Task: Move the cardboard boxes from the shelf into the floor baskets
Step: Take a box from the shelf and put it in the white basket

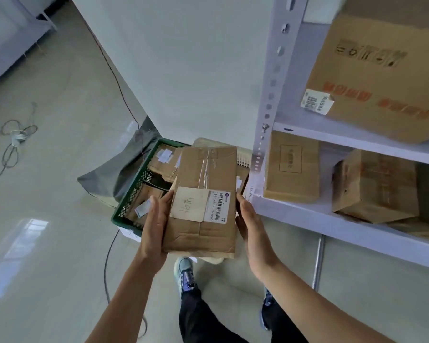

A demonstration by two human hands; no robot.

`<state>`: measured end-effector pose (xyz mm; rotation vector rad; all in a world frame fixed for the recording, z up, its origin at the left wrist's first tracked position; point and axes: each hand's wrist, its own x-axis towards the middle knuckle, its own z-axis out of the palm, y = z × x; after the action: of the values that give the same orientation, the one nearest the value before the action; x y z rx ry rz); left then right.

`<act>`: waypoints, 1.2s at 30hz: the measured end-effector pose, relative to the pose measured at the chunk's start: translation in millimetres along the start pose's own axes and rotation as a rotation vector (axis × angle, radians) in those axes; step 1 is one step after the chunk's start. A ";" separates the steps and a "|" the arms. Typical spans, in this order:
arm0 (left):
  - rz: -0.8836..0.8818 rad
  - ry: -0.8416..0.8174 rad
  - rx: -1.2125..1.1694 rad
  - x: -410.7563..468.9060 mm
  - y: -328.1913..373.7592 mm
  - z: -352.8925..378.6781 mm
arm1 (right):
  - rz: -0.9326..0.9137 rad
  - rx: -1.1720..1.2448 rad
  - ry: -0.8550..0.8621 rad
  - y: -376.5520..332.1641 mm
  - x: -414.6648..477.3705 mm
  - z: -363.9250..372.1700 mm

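I hold a flat taped cardboard box (203,194) with a barcode label between both hands, above the floor. My left hand (155,224) presses its left side with straight fingers. My right hand (252,227) grips its right side, fingers hidden behind the box. Beyond the box stands a green mesh floor basket (131,204) with several cardboard boxes inside. A white basket (244,158) shows partly behind the held box. On the white shelf (307,216) to the right remain a flat box (291,167), a dented box (374,184) and, one level up, a large box (379,70).
A grey bag (114,172) lies against the wall beside the green basket. Cables (13,142) trail across the tiled floor on the left, and one runs under the basket toward my feet (186,271). The shelf's upright post (270,95) stands close to my right hand.
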<state>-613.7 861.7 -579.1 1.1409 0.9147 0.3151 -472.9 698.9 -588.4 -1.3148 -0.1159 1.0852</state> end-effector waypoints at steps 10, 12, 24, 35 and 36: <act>-0.282 -0.200 0.205 139.6 -64.7 -114.0 | 0.136 0.049 0.300 114.7 104.8 72.1; -0.368 -0.265 0.265 161.9 -79.5 -129.6 | 0.173 0.063 0.344 143.9 124.0 80.0; -0.630 -0.438 0.409 313.9 -285.0 -163.0 | 0.389 0.136 0.709 359.2 265.5 21.1; -0.709 -0.364 0.366 372.4 -421.1 -148.6 | 0.513 0.079 0.852 465.9 346.8 -34.6; -0.703 -0.359 0.363 374.7 -424.9 -145.7 | 0.516 0.078 0.874 470.5 348.8 -36.8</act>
<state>-588.6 1016.7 -1142.6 1.0778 1.0080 -0.6316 -531.1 850.6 -1152.3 -1.6829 0.9470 0.8217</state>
